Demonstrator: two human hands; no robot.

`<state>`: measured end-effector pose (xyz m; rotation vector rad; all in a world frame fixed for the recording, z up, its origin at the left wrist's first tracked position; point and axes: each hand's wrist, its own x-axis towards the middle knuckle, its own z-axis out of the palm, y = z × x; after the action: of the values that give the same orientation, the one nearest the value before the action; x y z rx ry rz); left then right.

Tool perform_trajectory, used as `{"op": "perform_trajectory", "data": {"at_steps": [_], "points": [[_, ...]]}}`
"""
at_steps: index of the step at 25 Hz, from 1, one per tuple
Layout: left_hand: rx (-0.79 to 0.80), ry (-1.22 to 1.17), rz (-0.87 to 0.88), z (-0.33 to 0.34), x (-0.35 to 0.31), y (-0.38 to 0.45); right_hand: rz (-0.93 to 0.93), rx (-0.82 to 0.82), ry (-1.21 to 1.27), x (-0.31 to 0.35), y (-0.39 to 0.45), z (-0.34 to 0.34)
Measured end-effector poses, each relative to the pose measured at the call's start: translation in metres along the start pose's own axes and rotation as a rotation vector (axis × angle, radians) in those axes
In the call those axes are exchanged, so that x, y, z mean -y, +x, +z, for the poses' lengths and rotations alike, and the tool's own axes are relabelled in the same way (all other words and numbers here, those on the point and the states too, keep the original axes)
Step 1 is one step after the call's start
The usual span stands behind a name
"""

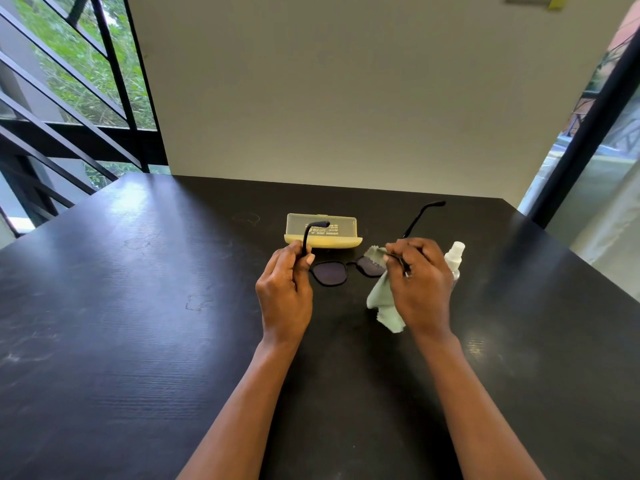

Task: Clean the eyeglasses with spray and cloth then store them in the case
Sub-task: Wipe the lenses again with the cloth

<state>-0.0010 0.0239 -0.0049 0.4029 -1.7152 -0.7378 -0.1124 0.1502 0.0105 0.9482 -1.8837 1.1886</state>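
Observation:
Black-framed eyeglasses point(330, 273) with dark lenses hang between my hands above the black table, temples unfolded and pointing away from me. My left hand point(285, 289) grips the left temple near the hinge. My right hand point(417, 284) pinches a pale green cloth point(382, 303) against the right lens and hides that lens's outer edge. The cloth hangs down below my fingers. A yellowish translucent case point(322, 232) lies shut on the table just behind the glasses. A small clear spray bottle point(454, 259) with a white nozzle stands right of my right hand.
The black table point(138, 323) spans the view. A plain wall stands at its far edge. A black metal railing point(69, 133) rises at the left. A dark window frame point(588, 126) runs along the right.

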Motion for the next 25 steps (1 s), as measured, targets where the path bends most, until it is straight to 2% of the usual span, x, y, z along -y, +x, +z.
{"op": "perform_trajectory", "data": {"at_steps": [6,9,18,25], "points": [[0.01,-0.005,0.034,0.0,-0.003,-0.001,-0.076,0.198,-0.157,-0.004,-0.009,0.011],[0.006,-0.012,0.027,0.001,-0.003,-0.002,-0.068,0.234,-0.224,-0.007,-0.014,0.012],[0.018,0.007,0.049,0.001,-0.004,-0.003,-0.028,0.223,-0.101,-0.006,-0.015,0.011],[0.017,0.008,0.042,0.001,-0.003,-0.004,0.011,0.41,-0.176,-0.004,-0.023,0.013]]}}
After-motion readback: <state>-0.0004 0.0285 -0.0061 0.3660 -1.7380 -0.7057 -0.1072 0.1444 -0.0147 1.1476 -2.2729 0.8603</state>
